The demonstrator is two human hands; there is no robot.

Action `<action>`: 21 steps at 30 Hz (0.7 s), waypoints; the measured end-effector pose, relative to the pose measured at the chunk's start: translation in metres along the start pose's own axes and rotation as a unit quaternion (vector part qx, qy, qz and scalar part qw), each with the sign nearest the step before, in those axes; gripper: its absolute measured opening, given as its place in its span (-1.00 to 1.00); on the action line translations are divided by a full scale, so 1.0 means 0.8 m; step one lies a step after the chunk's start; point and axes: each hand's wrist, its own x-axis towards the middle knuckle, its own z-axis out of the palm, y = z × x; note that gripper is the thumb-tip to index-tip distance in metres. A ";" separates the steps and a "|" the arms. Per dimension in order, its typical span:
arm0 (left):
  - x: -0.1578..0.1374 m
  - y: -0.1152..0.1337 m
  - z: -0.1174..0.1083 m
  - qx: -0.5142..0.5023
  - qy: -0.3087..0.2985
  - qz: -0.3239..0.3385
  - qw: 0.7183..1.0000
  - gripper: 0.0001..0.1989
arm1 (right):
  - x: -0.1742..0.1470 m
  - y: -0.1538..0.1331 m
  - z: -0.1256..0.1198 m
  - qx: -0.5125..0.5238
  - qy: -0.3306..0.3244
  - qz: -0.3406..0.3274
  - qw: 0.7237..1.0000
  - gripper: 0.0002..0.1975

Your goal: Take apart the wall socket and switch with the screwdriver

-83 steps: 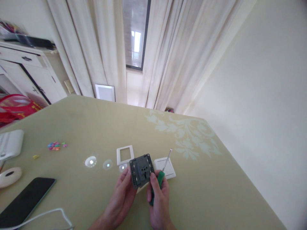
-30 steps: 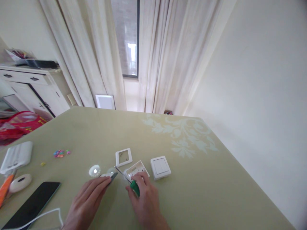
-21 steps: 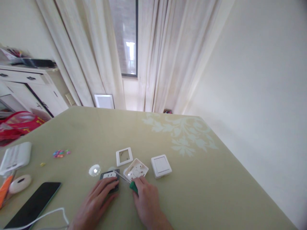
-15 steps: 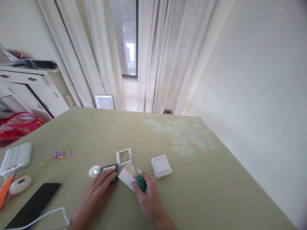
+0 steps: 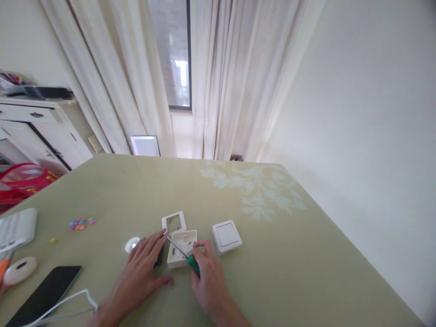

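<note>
My right hand (image 5: 208, 280) grips a screwdriver (image 5: 192, 263) by its green handle. The metal shaft slants up and left across an open white wall-switch box (image 5: 184, 238), which lies with its hollow side up; the hand's fingers are at the box's right edge. My left hand (image 5: 145, 268) is open, fingers stretched over a dark switch module (image 5: 159, 258) that is mostly hidden beneath them. Its fingertips are near the screwdriver's tip. Just behind the box lies a white frame (image 5: 184, 222) with small screws (image 5: 174, 223) inside its opening.
A white switch (image 5: 227, 236) sits right of the box. A round white piece (image 5: 132, 245) lies beside my left hand. Farther left are small colourful pieces (image 5: 79, 223), a black phone (image 5: 46, 293), a white cable (image 5: 64, 302) and a white oval object (image 5: 21, 271).
The white box, tilted up in my right hand before, now lies flat with its inside showing. My left hand has shifted right and forward, with its thumb spread out.
</note>
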 end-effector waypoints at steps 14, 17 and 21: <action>0.072 -0.026 0.010 0.027 -0.068 0.015 0.997 -0.22 | 0.009 -0.005 -0.009 0.237 0.118 -0.016 0.964 -0.69; 0.077 -0.043 0.008 0.019 -0.084 -0.003 0.996 -0.21 | 0.004 -0.007 -0.009 0.274 0.116 -0.026 0.954 -0.63; 0.082 -0.030 0.009 0.027 -0.059 0.013 0.998 -0.03 | 0.001 -0.009 -0.010 0.301 0.143 -0.043 0.942 -0.64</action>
